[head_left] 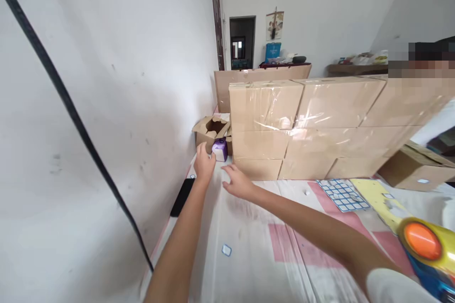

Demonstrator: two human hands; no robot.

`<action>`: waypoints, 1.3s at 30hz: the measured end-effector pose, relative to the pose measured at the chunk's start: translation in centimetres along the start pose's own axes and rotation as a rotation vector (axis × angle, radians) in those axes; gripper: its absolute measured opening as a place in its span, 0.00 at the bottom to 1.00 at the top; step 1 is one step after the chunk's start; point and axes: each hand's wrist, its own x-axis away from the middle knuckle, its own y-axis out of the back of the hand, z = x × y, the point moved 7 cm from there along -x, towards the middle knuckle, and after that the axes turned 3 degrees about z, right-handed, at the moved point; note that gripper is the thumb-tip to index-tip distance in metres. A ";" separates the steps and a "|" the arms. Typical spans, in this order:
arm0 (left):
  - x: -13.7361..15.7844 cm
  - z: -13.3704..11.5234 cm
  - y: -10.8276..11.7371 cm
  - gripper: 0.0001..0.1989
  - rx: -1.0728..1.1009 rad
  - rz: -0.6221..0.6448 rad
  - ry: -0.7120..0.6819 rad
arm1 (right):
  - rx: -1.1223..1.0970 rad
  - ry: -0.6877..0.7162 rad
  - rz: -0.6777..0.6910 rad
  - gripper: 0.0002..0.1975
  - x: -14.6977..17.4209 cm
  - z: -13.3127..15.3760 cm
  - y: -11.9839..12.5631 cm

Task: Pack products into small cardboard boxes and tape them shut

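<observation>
Both of my arms stretch forward over the cloth-covered table. Close to the wall, my left hand [205, 162] is open beside a small purple-and-white box [220, 150]; its thumb is at the box's left edge, and I cannot tell whether it touches. My right hand [237, 182] is open and empty just in front of that box, fingers apart. Right behind the small box stands an open cardboard box [203, 140] with its flaps up. A stack of taped cardboard boxes [263, 144] rises to the right of it.
A black flat object [182, 197] lies along the wall. To the right are a sheet of blue-edged labels [343, 195], another cardboard box [414, 170] and a tape dispenser with a yellow roll [448, 248]. One loose label [226, 250] lies nearer. A person is partly visible at far right.
</observation>
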 end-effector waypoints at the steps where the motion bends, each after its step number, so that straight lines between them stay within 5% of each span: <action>1: -2.3 0.2 -0.5 0.29 -0.056 0.038 -0.024 | 0.035 -0.043 0.024 0.34 -2.6 0.6 -1.4; 5: -9.8 1.3 -2.8 0.30 -0.268 0.232 -0.117 | 0.129 -0.341 0.095 0.44 -11.2 0.0 -4.3; 9: -13.9 2.4 -4.5 0.29 -0.428 0.352 -0.130 | 0.108 -0.439 0.056 0.35 -15.8 -2.0 -3.9; 14: -13.8 2.9 -5.7 0.21 -0.560 0.376 -0.114 | 0.057 -0.412 -0.059 0.27 -16.5 -3.3 -2.7; 18: -11.0 1.8 -4.2 0.19 -0.607 0.345 -0.119 | 0.019 -0.371 -0.102 0.24 -14.4 -2.1 -2.2; 23: -4.7 -1.0 0.3 0.16 -0.616 0.251 -0.112 | -0.010 -0.339 -0.129 0.20 -8.1 0.6 -1.4; 30: 8.8 -3.5 6.9 0.28 -0.544 0.043 0.013 | -0.261 -0.118 -0.285 0.16 6.9 2.1 -2.9; 34: 16.7 -2.8 8.8 0.28 -0.438 -0.077 0.050 | -0.451 0.018 -0.480 0.12 16.6 -1.3 -1.2; 39: 26.3 -2.4 9.5 0.20 -0.138 -0.306 -0.083 | -0.355 -0.090 -0.674 0.11 29.3 -8.4 4.8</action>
